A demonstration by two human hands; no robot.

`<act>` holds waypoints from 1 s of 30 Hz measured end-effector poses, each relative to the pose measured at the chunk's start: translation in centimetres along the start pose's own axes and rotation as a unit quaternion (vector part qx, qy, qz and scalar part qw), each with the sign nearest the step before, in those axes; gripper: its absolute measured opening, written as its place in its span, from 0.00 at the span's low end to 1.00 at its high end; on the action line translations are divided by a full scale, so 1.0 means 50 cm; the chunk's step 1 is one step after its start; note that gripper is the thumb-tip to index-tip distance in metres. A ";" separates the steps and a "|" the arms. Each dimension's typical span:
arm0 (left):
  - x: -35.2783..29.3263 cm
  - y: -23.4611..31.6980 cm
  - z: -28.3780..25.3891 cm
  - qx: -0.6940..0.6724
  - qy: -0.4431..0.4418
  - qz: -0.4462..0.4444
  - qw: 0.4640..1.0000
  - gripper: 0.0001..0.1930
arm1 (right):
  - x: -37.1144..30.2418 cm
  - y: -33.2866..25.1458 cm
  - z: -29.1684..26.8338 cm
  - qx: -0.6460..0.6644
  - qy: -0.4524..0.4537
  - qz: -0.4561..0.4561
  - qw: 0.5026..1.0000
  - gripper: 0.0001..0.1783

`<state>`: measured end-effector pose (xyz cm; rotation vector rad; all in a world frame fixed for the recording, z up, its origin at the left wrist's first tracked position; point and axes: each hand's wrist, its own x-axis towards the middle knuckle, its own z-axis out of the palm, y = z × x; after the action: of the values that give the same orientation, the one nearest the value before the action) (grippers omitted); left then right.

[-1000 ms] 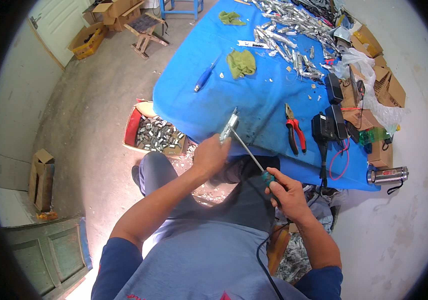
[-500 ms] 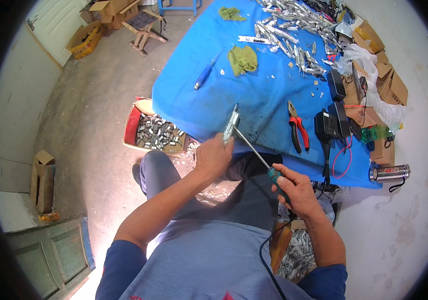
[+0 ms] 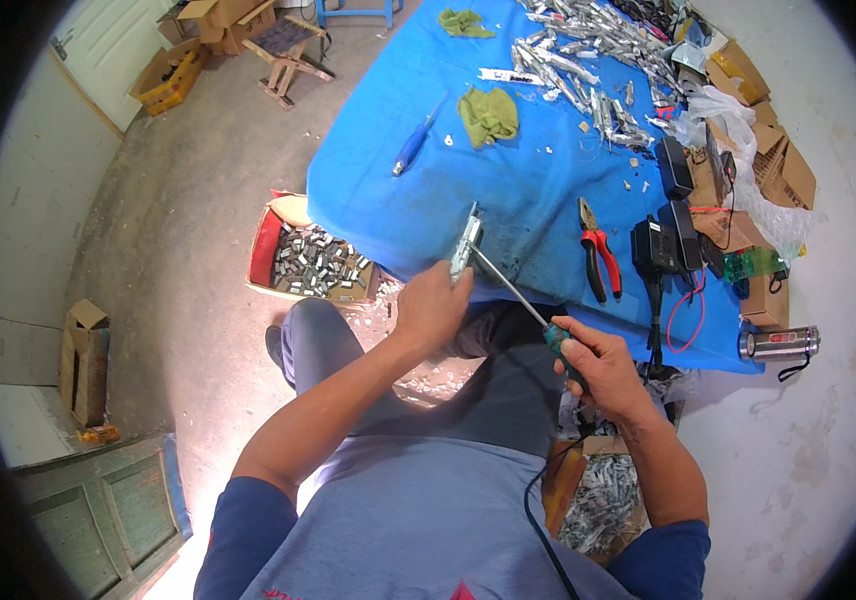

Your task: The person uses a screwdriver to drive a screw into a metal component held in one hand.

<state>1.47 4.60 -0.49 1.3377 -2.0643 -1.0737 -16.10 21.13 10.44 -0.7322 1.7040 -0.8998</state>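
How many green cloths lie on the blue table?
2: one green cloth lies near the blue screwdriver, and the other green cloth lies at the far edge of the blue table. Clutter may hide more.

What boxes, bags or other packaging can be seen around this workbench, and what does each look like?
Open cardboard box: floor beside the table, red flap, full of metal pieces.
Brown cartons: table's right edge, stacked.
Clear plastic bag: crumpled, on those cartons.
Small brown box: floor, far left, open.
Yellowish boxes: floor, far top left.

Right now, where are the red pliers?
The red pliers lie on the blue table, right of the screwdriver shaft, beside the black chargers.
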 end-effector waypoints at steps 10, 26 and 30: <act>0.041 -0.028 0.008 -0.277 -0.152 -0.131 0.940 0.33 | 0.001 0.011 0.001 0.096 -0.004 0.050 0.994 0.24; 0.032 -0.002 -0.003 -0.502 -0.220 -0.287 0.786 0.25 | 0.007 0.017 -0.009 0.073 -0.006 0.029 0.997 0.25; 0.030 -0.023 0.001 -0.566 -0.256 -0.268 0.736 0.24 | 0.007 0.009 -0.007 0.079 -0.007 0.040 0.996 0.26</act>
<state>1.44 2.98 -1.52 0.9514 -0.7456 -2.5809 -16.56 21.18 9.94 -0.5595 1.6172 -0.9575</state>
